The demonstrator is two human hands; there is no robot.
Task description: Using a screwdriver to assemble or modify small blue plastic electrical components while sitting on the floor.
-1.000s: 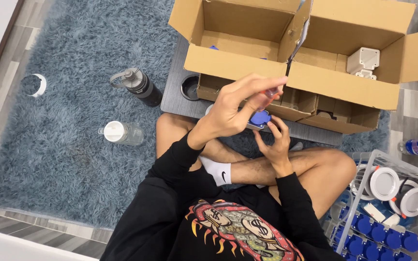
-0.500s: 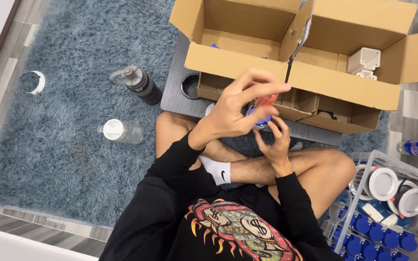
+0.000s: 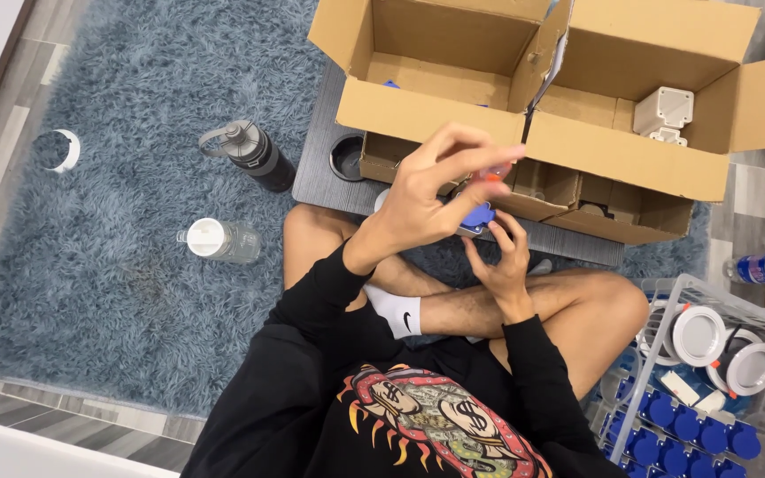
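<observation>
Left hand (image 3: pixel 427 199) pinching small orange-tipped piece (image 3: pixel 492 173), right hand (image 3: pixel 499 257) gripping round blue part (image 3: pixel 476 215), above crossed legs

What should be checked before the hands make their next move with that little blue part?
1. Blue part held by right hand: ok.
2. Left hand pinching the small orange-tipped piece: ok.
3. The two pieces lined up: cannot tell, fingers hide the joint.
4. Cardboard boxes open in front: ok.
5. Wire basket of blue parts at the person's right: ok.
</observation>
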